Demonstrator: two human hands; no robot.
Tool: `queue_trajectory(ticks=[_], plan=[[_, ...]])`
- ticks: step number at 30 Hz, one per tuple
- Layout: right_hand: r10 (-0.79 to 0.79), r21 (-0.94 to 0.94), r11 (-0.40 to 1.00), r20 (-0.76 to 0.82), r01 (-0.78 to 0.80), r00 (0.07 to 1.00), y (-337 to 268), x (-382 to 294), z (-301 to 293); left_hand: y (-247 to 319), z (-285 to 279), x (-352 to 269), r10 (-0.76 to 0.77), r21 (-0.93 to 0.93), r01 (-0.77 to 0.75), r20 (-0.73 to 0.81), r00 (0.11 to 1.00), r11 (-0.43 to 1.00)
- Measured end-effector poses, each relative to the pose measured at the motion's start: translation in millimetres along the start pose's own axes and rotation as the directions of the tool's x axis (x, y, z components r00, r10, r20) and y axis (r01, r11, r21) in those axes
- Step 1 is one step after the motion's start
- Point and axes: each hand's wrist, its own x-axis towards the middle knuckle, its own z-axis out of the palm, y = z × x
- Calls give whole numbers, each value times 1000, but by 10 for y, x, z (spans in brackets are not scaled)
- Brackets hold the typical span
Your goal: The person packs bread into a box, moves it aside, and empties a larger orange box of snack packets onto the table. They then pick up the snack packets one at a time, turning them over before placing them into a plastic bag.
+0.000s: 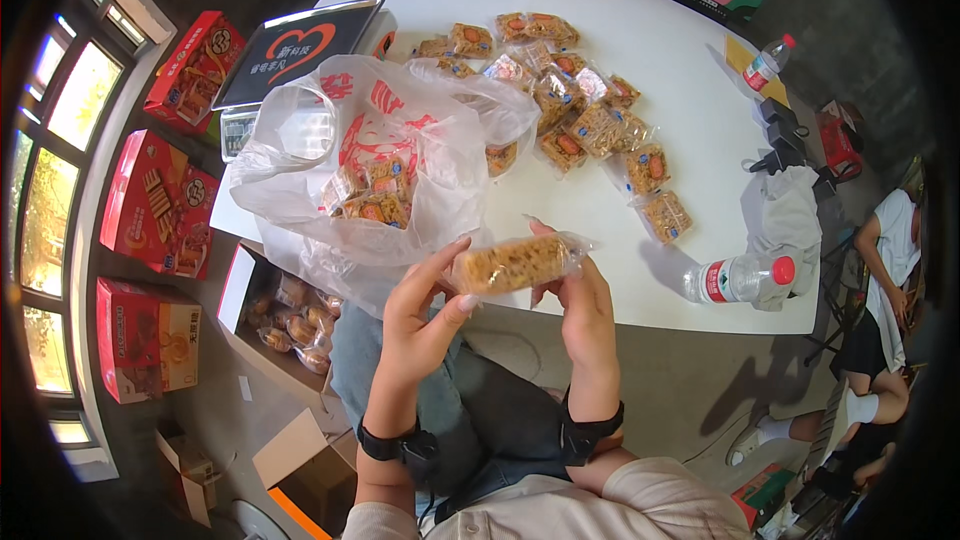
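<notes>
A clear-wrapped block of crunchy snack (pixel 510 264) is held up between both hands near the table's front edge. My left hand (pixel 427 311) grips its left end between thumb and fingers, and my right hand (pixel 585 307) holds its right end. Just beyond it, to the left, a white plastic bag (pixel 450 187) with red print lies spread wide, with several wrapped snack pieces (pixel 375 199) inside. More wrapped snacks (pixel 596 127) are scattered behind and to the right of the bag. One of them (pixel 667 217) lies nearest the front on the right.
A weighing scale (pixel 307 49) stands behind the bag. A water bottle (pixel 742 280) lies at the right near a grey cloth (pixel 787 217). Below the table's left edge are an open carton of wrapped buns (pixel 251 330) and red boxes (pixel 157 202). A person (pixel 885 262) sits at far right.
</notes>
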Motion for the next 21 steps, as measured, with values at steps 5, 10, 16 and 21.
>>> queue_trajectory(ticks=[5,10,16,21], plan=[[136,283,943,151,-175,979,-80,-17,-1,106,-44,61,171,-55,-164,162,972,985],[110,429,892,98,-142,989,-107,-62,36,121,23,49,175,-16,-174,90,980,985],[-82,422,905,37,59,996,-159,-113,37,-10,-50,3,141,12,-143,75,987,990],[-165,246,954,-42,170,985,-119,-130,25,-50,-80,-24,214,40,-224,182,960,974]])
